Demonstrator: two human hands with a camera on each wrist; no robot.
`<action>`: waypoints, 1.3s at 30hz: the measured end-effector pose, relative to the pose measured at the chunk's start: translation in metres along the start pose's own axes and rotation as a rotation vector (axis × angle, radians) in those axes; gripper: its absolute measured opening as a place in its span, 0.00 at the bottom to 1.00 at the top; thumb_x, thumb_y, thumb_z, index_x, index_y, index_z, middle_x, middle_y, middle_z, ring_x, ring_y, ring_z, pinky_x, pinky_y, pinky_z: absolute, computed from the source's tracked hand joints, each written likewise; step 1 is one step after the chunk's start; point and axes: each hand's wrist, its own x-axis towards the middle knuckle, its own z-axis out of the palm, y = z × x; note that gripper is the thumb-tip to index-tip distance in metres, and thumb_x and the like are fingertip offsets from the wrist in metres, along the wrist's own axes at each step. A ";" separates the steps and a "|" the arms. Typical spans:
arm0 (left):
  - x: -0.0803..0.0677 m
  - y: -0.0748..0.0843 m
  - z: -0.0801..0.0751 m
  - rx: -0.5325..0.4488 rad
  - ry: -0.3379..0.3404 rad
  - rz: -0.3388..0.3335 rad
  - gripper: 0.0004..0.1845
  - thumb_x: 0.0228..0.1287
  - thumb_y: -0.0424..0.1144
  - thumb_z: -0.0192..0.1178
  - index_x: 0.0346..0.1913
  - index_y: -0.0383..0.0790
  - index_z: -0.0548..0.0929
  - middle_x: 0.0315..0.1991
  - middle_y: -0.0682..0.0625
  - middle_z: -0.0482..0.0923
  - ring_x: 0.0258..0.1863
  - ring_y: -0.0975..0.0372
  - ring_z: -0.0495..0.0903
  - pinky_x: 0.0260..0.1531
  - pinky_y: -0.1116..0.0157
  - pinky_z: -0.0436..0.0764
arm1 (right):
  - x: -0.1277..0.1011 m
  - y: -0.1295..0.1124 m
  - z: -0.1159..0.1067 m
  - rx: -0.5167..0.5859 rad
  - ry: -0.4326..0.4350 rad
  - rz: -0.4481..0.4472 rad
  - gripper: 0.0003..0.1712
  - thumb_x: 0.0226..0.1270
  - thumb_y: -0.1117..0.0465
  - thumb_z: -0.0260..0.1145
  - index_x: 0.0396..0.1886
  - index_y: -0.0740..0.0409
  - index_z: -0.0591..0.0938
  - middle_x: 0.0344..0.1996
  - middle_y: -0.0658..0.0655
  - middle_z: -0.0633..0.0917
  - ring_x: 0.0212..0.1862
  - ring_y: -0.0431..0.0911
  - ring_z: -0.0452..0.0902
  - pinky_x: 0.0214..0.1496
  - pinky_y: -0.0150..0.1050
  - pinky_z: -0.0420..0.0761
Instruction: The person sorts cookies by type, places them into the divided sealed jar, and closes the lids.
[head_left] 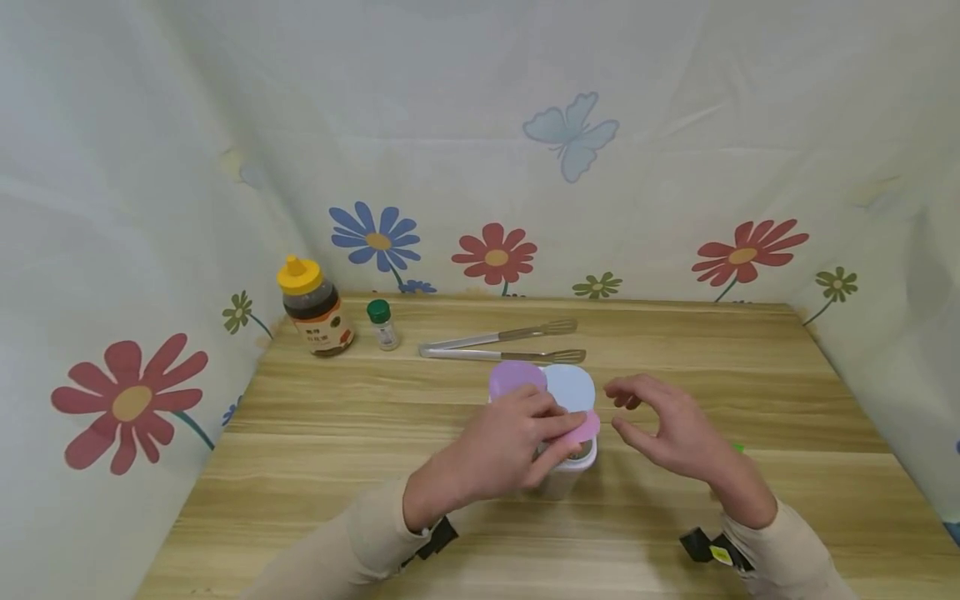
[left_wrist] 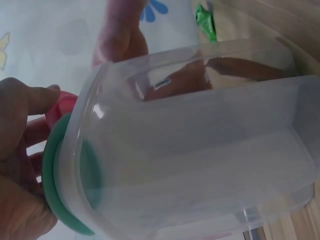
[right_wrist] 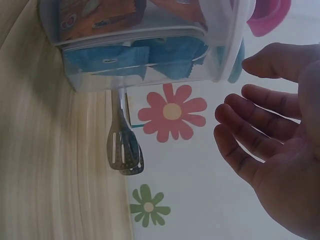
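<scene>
A clear plastic container [head_left: 570, 471] with several compartments stands mid-table. Its round flip lids are purple [head_left: 513, 377], pale blue [head_left: 572, 387] and pink [head_left: 587, 428]. My left hand [head_left: 566, 435] lies over its top, thumb and fingers pinching the pink lid. In the left wrist view the container [left_wrist: 200, 150] fills the frame, with a green lid [left_wrist: 52, 170] and the pink lid [left_wrist: 60, 107] by my fingers. My right hand [head_left: 630, 412] hovers just right of it, fingers loosely spread, touching nothing. The right wrist view shows blue and orange packets inside the container [right_wrist: 140, 45], with that hand [right_wrist: 260, 120] apart from it.
A honey bottle with a yellow cap [head_left: 315, 308] and a small green-capped jar [head_left: 383, 324] stand at the back left. Metal tongs [head_left: 502, 346] lie behind the container. A small green item [head_left: 738, 448] peeks out behind my right wrist. Flowered cloth walls enclose three sides.
</scene>
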 end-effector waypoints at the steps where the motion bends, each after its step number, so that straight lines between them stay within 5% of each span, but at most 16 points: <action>1: 0.000 0.001 0.000 0.040 -0.010 0.019 0.20 0.70 0.54 0.56 0.56 0.49 0.84 0.43 0.55 0.84 0.40 0.63 0.76 0.41 0.68 0.76 | 0.000 0.001 0.001 0.008 -0.002 0.000 0.24 0.52 0.69 0.73 0.51 0.58 0.80 0.43 0.50 0.84 0.40 0.42 0.80 0.40 0.39 0.82; 6: -0.001 0.006 0.001 0.165 -0.070 0.045 0.22 0.68 0.60 0.54 0.55 0.54 0.84 0.45 0.56 0.82 0.41 0.61 0.73 0.37 0.68 0.77 | -0.003 0.006 0.003 0.036 -0.008 0.007 0.27 0.52 0.69 0.73 0.54 0.58 0.79 0.45 0.48 0.83 0.43 0.43 0.80 0.41 0.40 0.83; 14: -0.002 0.009 0.001 0.179 -0.111 0.015 0.22 0.67 0.62 0.55 0.55 0.56 0.84 0.45 0.56 0.81 0.41 0.62 0.72 0.28 0.69 0.78 | -0.010 0.011 0.010 0.112 -0.045 0.008 0.32 0.50 0.67 0.75 0.58 0.57 0.77 0.48 0.49 0.83 0.45 0.44 0.80 0.43 0.40 0.83; 26: -0.003 0.013 0.001 0.216 -0.121 0.016 0.22 0.67 0.62 0.54 0.56 0.56 0.83 0.43 0.55 0.79 0.43 0.62 0.72 0.29 0.69 0.81 | -0.016 0.014 0.022 0.175 -0.116 0.006 0.37 0.51 0.63 0.76 0.63 0.58 0.73 0.48 0.55 0.83 0.49 0.46 0.80 0.46 0.40 0.83; 31: -0.003 0.018 0.000 0.305 -0.155 0.032 0.23 0.68 0.61 0.53 0.58 0.54 0.81 0.44 0.56 0.78 0.44 0.61 0.71 0.25 0.69 0.81 | -0.017 0.013 0.024 0.165 -0.105 0.004 0.37 0.51 0.64 0.76 0.62 0.58 0.74 0.49 0.52 0.83 0.49 0.46 0.80 0.46 0.40 0.83; 39: -0.006 0.026 0.002 0.396 -0.058 0.093 0.14 0.68 0.51 0.57 0.45 0.48 0.87 0.40 0.57 0.77 0.40 0.63 0.72 0.24 0.73 0.78 | -0.014 0.009 0.026 0.160 -0.134 0.024 0.37 0.50 0.62 0.77 0.62 0.56 0.74 0.49 0.47 0.82 0.49 0.44 0.79 0.48 0.40 0.83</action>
